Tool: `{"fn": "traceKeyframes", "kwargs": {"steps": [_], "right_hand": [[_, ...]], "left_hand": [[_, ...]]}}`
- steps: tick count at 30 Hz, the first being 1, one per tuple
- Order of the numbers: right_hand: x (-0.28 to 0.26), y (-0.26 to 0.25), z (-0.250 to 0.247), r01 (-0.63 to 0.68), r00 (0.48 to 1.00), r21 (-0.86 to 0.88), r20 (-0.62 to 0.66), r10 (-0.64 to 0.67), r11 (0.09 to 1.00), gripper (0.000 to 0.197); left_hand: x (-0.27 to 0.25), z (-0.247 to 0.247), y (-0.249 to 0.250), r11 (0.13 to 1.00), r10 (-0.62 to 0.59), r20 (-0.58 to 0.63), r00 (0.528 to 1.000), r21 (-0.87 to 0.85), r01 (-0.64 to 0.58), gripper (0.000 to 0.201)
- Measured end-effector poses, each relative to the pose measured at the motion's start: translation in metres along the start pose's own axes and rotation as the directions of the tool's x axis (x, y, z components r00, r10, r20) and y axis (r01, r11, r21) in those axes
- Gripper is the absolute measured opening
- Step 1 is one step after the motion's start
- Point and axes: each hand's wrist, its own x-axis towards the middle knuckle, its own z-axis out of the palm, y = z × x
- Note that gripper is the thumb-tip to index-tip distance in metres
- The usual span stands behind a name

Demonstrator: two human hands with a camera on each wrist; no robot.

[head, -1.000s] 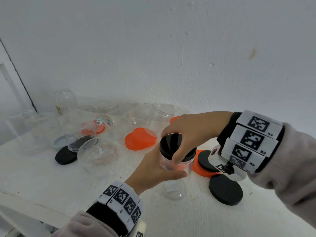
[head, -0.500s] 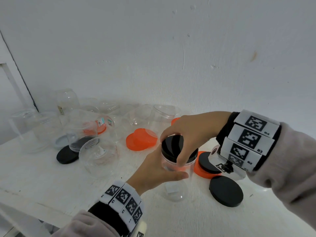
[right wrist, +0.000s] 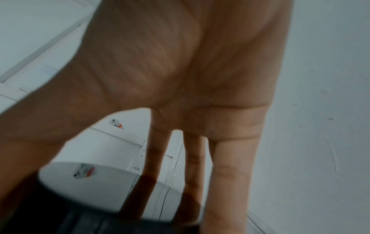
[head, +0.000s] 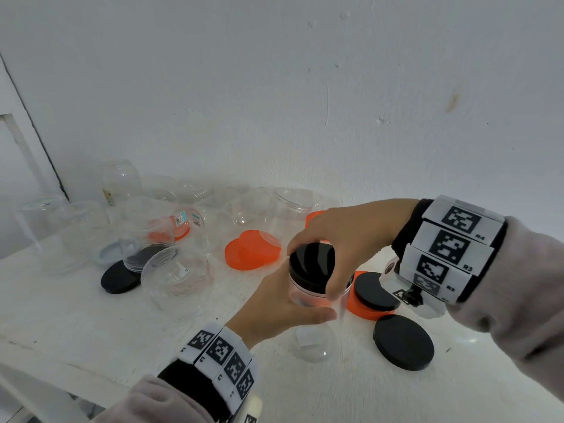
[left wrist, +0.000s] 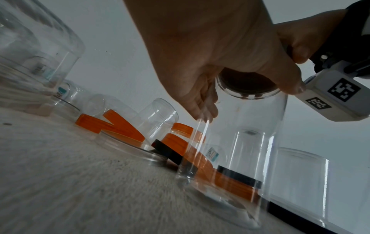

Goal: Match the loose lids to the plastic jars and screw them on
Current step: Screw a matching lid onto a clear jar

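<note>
A tall clear plastic jar [head: 314,340] stands upright on the white table [head: 76,315] in the middle of the head view. My left hand [head: 274,303] wraps round its upper wall from the left. A glossy black lid [head: 311,264] sits on the jar's mouth, and my right hand [head: 335,239] grips its rim from above with thumb and fingers. From the left wrist view the jar [left wrist: 240,142] rises from the table with the lid [left wrist: 248,80] seen from below. The right wrist view shows my fingers [right wrist: 226,182] reaching down over the lid [right wrist: 96,197].
Loose lids lie around: a black one [head: 403,341] at the front right, a black one on an orange one [head: 374,290], orange ones [head: 253,248] behind, a black one [head: 120,276] to the left. Several clear open jars [head: 177,279] crowd the back left. The wall is close behind.
My right hand has shifted slightly on the lid, its thumb reaching further down over the near rim. The jar and my left hand stay in place.
</note>
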Motion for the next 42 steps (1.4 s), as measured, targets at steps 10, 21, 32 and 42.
{"fn": "traceKeyframes", "kwargs": {"steps": [10, 21, 32, 42], "right_hand": [[0.007, 0.001, 0.012, -0.118, 0.986, 0.056, -0.115, 0.124, 0.991, 0.062], [0.003, 0.0, 0.002, 0.01, 0.999, 0.021, -0.036, -0.009, 1.0, 0.067], [0.003, 0.003, 0.006, -0.057, 0.998, 0.044, -0.013, 0.058, 0.997, 0.071], [0.001, 0.003, 0.007, 0.039, 0.994, 0.029, -0.105, -0.035, 0.999, 0.067]], "left_hand": [[0.001, 0.0, -0.001, 1.0, -0.019, 0.008, 1.0, -0.017, 0.019, 0.079], [0.0, 0.001, 0.0, 1.0, 0.001, -0.016, 1.0, 0.015, 0.0, 0.076], [0.001, 0.002, -0.001, 1.0, -0.016, -0.004, 1.0, -0.002, 0.016, 0.077], [0.0, 0.003, -0.002, 1.0, -0.024, -0.013, 1.0, 0.017, 0.024, 0.076]]}}
